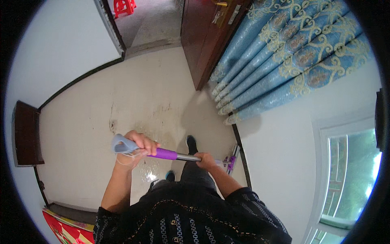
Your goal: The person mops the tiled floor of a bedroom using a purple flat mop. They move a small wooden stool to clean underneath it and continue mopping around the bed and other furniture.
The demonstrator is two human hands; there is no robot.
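Note:
My left hand (138,148) is wrapped around the top end of a mop handle, just below its grey-blue hanging loop (122,144). A thin pale cord hangs by that wrist. Lower down, my right hand (206,161) grips the bare metal pole of the mop (186,157), past its purple foam sleeve (164,153). The pole slants down to the right. Beyond my right hand, the purple and grey mop head (233,160) rests on the floor close to the dark baseboard (243,161).
Dark smudges (164,108) and wet shine mark the pale floor (76,122). A brown door (201,39) stands open beside long blue curtains (274,61). A dark wooden box-like piece (29,134) stands left; red patterned fabric (65,228) lies at lower left. Beyond the doorway is a red plastic stool (124,7).

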